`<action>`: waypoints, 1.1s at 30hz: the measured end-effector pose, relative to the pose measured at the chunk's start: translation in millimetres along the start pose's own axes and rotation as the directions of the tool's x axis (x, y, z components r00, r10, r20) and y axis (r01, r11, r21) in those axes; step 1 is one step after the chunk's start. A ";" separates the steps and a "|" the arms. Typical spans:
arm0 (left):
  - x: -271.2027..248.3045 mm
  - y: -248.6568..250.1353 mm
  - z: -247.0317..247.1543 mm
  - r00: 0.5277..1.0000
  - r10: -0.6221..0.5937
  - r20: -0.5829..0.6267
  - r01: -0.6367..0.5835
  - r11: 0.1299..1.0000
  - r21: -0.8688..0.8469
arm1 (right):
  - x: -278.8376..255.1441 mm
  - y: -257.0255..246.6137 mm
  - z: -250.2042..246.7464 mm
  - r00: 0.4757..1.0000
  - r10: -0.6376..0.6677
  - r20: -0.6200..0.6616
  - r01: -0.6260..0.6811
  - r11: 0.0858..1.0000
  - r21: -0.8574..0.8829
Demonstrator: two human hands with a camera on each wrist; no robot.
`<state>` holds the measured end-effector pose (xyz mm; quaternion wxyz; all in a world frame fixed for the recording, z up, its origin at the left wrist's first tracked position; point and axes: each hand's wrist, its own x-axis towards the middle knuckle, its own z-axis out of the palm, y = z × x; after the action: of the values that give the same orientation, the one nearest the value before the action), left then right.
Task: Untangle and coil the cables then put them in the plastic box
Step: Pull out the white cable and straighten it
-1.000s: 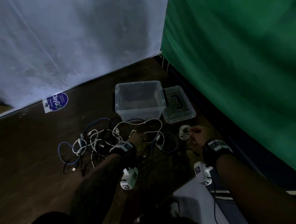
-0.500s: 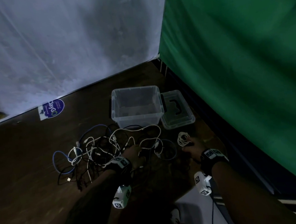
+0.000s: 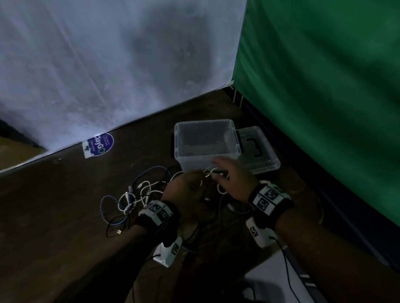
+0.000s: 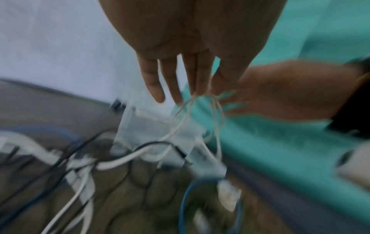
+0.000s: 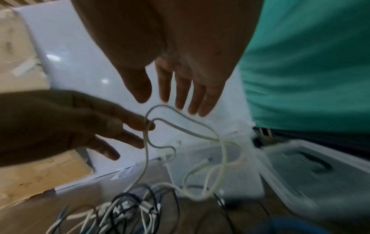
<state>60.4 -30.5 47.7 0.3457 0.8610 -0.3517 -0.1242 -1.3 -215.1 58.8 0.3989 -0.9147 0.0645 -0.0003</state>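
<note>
A tangle of white, black and blue cables (image 3: 138, 198) lies on the dark wooden floor in front of the clear plastic box (image 3: 205, 141), which stands open. My left hand (image 3: 202, 182) pinches a loop of thin white cable (image 5: 200, 136) between thumb and forefinger and holds it up off the pile. In the left wrist view the same strand (image 4: 180, 125) hangs from that hand (image 4: 200, 93). My right hand (image 5: 170, 102) hovers just above the loop with straight fingers and holds nothing. In the head view it (image 3: 219, 166) is in front of the box's near wall.
The box's clear lid (image 3: 258, 152) with a black handle lies to the right of the box. A green curtain (image 3: 332, 94) hangs close on the right and a white sheet (image 3: 93, 64) at the back. A round blue sticker (image 3: 100, 144) is on the floor at the left.
My right hand let go of the small white coil at the right and moved left to the left hand. My left hand lifted a thin white cable from the pile.
</note>
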 end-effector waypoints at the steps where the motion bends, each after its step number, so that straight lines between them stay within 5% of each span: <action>1: -1.1 1.6 -6.4 1.000 0.005 -0.019 -0.006 0.999 -0.037 | 4.7 -8.6 -1.8 1.000 -0.004 0.027 0.004 1.000 0.001; 5: -2.8 -3.1 -23.6 0.995 0.012 -0.099 -0.025 0.991 -0.135 | 17.7 -31.8 -12.5 0.998 -0.012 0.063 0.012 1.000 0.010; 11: -1.5 1.1 -30.5 0.962 -0.178 -0.209 0.069 0.894 -0.443 | 21.1 -53.9 -28.4 1.000 -0.017 -0.004 0.017 0.999 0.049; 18: -0.2 10.0 -36.6 0.978 -0.101 -0.182 0.040 0.950 -0.310 | 12.4 -64.9 -46.8 0.992 -0.127 -0.004 0.127 0.992 -0.022; 22: -10.6 -0.2 -33.4 0.988 -0.139 -0.063 0.114 0.947 -0.299 | 16.5 -59.6 -77.0 0.979 -0.084 -0.185 0.117 0.978 0.171; 25: -23.6 -11.5 -29.8 0.969 -0.212 -0.130 0.165 0.938 -0.304 | 17.7 -44.6 -111.5 0.951 -0.043 -0.306 0.150 0.929 0.337; 28: -22.9 -1.3 -33.3 0.921 -0.314 -0.232 0.218 0.906 -0.363 | 10.9 -31.8 -125.8 0.963 -0.042 -0.265 0.120 0.950 0.287; 33: -0.8 48.0 -53.1 0.908 -0.256 -0.332 0.117 0.915 -0.386 | -4.4 -30.4 -114.1 0.999 0.030 -0.037 -0.015 0.941 0.337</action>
<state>59.1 -27.6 119.2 0.5437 0.8213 -0.1650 -0.0518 -8.1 -277.3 158.9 0.5479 -0.8321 0.0822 -0.0257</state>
